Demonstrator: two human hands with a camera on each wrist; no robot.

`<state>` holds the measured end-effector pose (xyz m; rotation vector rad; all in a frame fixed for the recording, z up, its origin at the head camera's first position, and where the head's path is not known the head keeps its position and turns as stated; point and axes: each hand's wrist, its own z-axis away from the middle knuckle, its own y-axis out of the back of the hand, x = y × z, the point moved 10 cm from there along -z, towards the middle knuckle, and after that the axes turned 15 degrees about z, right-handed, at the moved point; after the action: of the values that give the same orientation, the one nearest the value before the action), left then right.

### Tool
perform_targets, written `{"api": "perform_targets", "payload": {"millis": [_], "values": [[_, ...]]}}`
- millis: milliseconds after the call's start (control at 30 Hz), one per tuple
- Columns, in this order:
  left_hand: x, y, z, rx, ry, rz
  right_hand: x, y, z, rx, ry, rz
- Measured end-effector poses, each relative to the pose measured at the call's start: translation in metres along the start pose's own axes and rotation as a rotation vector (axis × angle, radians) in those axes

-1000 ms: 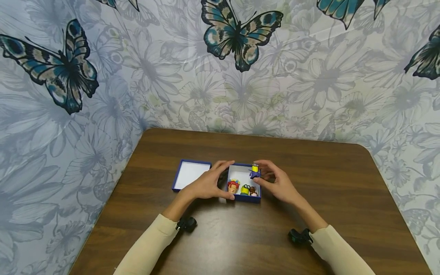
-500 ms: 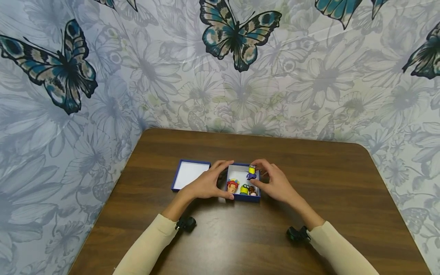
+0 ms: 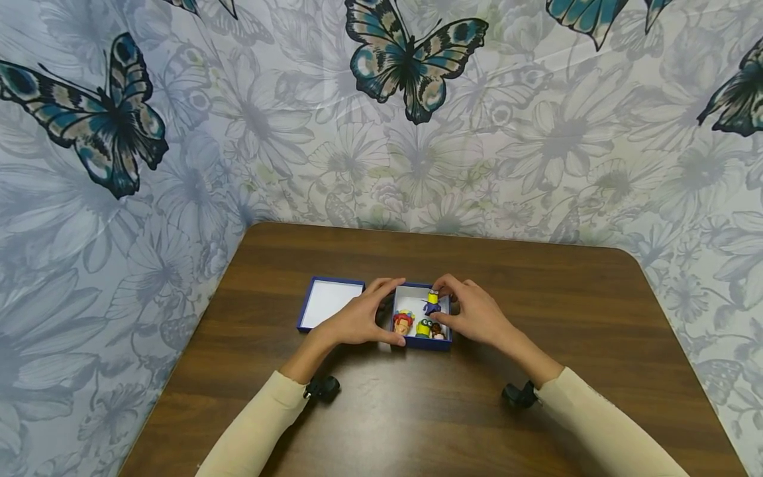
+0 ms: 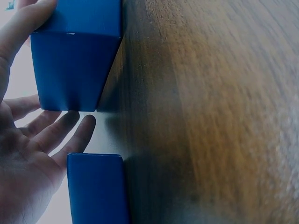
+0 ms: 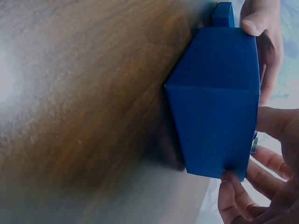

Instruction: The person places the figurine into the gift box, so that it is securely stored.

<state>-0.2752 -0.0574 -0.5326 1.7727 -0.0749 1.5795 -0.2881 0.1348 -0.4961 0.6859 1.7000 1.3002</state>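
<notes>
My left hand (image 3: 359, 318) grips the blue box (image 3: 426, 344) at its left side, thumb at the near corner and fingers toward the far one. Between thumb and fingers of my right hand (image 3: 473, 315) is a toy figure (image 3: 432, 305), yellow on top with blue-purple clothes, held upright over the box's white inside. Along the box's near wall sit a red-haired toy figure (image 3: 403, 322), a yellow-green, big-eyed toy figure (image 3: 424, 328) and a small brown-haired toy figure (image 3: 438, 331). In the right wrist view, other right fingers touch the box's side wall (image 5: 215, 135).
The box's lid (image 3: 336, 305), blue-rimmed and white inside, lies on the brown wooden table (image 3: 381, 424) left of the box, partly behind my left hand. A butterfly-print cloth (image 3: 453, 165) hangs behind the table's far edge.
My right hand has moved left and slightly down in the head view, carrying the yellow-topped figure from the box's right wall farther inside. The left hand and box stay about where they were.
</notes>
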Motion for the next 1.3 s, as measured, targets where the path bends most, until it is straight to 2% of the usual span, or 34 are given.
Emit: {"api": "perform_targets", "payload": {"millis": [400, 767, 1300], "values": [[-0.001, 0.0, -0.001, -0.003, 0.009, -0.003, -0.009, 0.007, -0.008, -0.034, -0.035, 0.085], [-0.001, -0.001, 0.0, -0.004, 0.017, 0.002, -0.014, -0.007, -0.015, -0.124, -0.03, 0.244], [-0.001, -0.001, -0.001, -0.002, 0.017, -0.002, -0.014, -0.012, -0.019, -0.184, -0.048, 0.231]]}}
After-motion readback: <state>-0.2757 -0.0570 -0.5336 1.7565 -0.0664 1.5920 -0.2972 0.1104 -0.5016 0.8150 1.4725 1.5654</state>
